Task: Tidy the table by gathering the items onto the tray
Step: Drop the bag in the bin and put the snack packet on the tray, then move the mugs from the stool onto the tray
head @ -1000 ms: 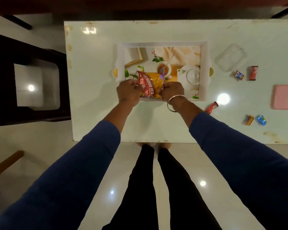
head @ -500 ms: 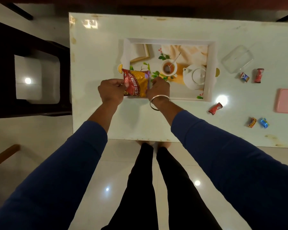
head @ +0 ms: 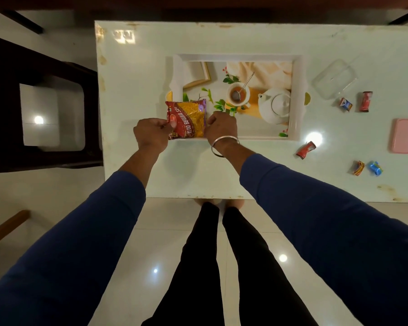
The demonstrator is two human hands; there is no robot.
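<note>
A red and yellow snack packet (head: 187, 119) lies over the near left corner of the white tray (head: 296, 95), whose floor carries a printed teapot picture. My left hand (head: 151, 135) pinches the packet's left edge with the thumb on top. My right hand (head: 220, 125), with a bangle at the wrist, grips the packet's right edge. Loose on the table right of the tray are a red wrapper (head: 305, 149), a second red wrapper (head: 366, 101), a blue-white wrapper (head: 345, 104), an orange candy (head: 358, 167) and a blue candy (head: 375, 168).
A clear plastic box (head: 334, 82) and a pink lid (head: 406, 135) lie on the white table (head: 137, 74) to the right. A dark chair (head: 40, 102) stands off the table's left edge. My legs stand at the near edge.
Both hands have carried the packet leftward, from the tray's near middle to its near left corner. The head view has shifted a little.
</note>
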